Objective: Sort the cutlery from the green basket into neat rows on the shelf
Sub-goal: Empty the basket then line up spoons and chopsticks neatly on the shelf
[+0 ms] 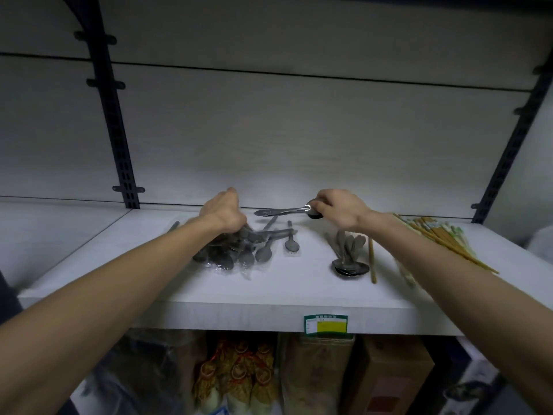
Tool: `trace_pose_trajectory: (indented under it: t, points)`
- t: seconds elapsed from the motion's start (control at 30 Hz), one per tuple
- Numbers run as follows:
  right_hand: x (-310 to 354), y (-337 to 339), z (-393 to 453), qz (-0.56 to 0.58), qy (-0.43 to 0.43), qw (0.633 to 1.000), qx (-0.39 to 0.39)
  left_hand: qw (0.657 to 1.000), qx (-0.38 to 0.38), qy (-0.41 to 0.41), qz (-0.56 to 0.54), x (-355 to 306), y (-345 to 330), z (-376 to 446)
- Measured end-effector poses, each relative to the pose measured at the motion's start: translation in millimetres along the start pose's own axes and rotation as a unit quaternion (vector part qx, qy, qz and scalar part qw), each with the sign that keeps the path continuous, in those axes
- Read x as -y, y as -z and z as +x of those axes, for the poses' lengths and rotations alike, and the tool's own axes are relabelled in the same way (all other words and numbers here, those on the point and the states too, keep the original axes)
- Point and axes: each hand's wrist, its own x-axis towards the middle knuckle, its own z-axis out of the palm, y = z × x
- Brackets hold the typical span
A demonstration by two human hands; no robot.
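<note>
Steel spoon (282, 210), stiff, light and probably slippery, is pinched at its bowl by the right hand (339, 212) above the shelf (149, 277) at frame centre, while the left hand (223, 212) curls into the wrapped spoon pile (230, 253).

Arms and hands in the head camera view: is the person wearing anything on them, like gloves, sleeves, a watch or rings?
Nothing that shows. Both forearms are bare from the bottom edge of the picture up to the wrists, with no sleeve in view. The left hand and the right hand are ungloved, and no watch, bracelet or ring is visible, though the picture is dim and slightly blurred.
</note>
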Motion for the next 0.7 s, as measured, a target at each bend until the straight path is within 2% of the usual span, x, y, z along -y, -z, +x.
trace_pose_trajectory:
  t: [0.13, 0.23, 0.3, 0.37, 0.43, 0.47, 0.5, 0.53, 0.63, 0.7]
  points:
    - [-16, 13, -20, 0.075, -0.059, 0.995, -0.028, 0.998, -0.054, -0.026, 0.032, -22, 2, -11]
    - [-18, 20, -35, 0.200, -0.089, 0.975, -0.043, 0.996, -0.075, -0.048, -0.003, -54, 4, -20]
    - [-12, 22, -46, 0.287, -0.122, 0.949, -0.041, 0.995, -0.037, -0.050, -0.072, -77, 2, -24]
    - [-10, 21, -54, 0.323, -0.144, 0.935, -0.040, 0.977, 0.032, -0.045, -0.208, -96, -4, -25]
    - [-8, 21, -62, 0.342, -0.153, 0.927, -0.028, 0.910, 0.110, -0.014, -0.399, -113, -8, -28]
    - [-7, 22, -67, 0.343, -0.150, 0.927, -0.018, 0.878, 0.125, 0.002, -0.463, -119, -7, -30]
    - [-6, 23, -71, 0.341, -0.144, 0.929, -0.013, 0.862, 0.124, 0.006, -0.492, -123, -6, -31]
    - [-7, 24, -74, 0.339, -0.136, 0.931, -0.010, 0.859, 0.121, 0.002, -0.497, -125, -5, -31]
    - [-6, 31, -84, 0.335, -0.122, 0.934, 0.011, 0.873, 0.126, -0.023, -0.471, -126, -3, -30]
    - [-8, 34, -89, 0.324, -0.112, 0.938, 0.051, 0.875, 0.140, -0.030, -0.463, -124, -2, -30]
